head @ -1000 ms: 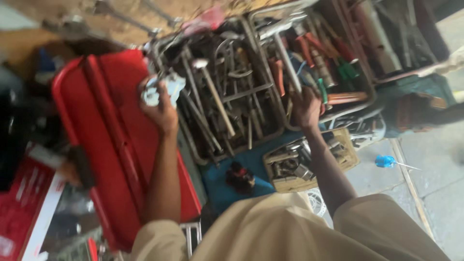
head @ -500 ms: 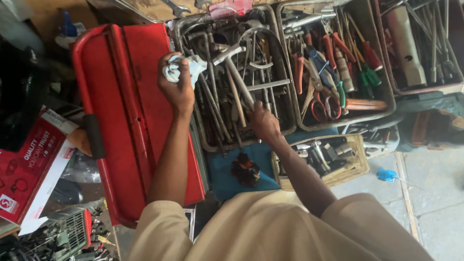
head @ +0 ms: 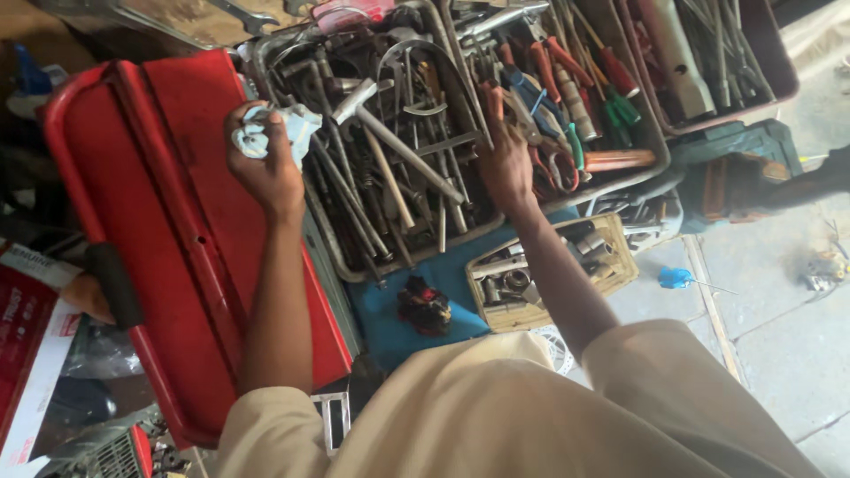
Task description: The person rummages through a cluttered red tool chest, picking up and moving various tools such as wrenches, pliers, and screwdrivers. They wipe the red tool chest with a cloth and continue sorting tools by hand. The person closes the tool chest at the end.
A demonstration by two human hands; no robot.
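Note:
My left hand [head: 264,168] is closed around a crumpled pale blue rag [head: 276,131], held over the edge between the open red toolbox lid [head: 168,248] and a metal tray [head: 354,265] full of wrenches, hammers and bars. My right hand [head: 506,164] reaches into the tools at the divider between that tray and the neighbouring tray of pliers and screwdrivers [head: 567,115]; its fingers lie among the tools and I cannot see what they grip.
A small woven basket of sockets [head: 549,274] sits below the trays on a blue surface [head: 390,319]. A dark red tray of long tools [head: 708,62] is at top right. A blue screwdriver [head: 677,278] lies on the paved floor. A red and white box [head: 31,336] is at left.
My right hand has moved from the middle tray up and right to the divider by the pliers. My left hand with the rag has stayed by the red lid. The view has shifted.

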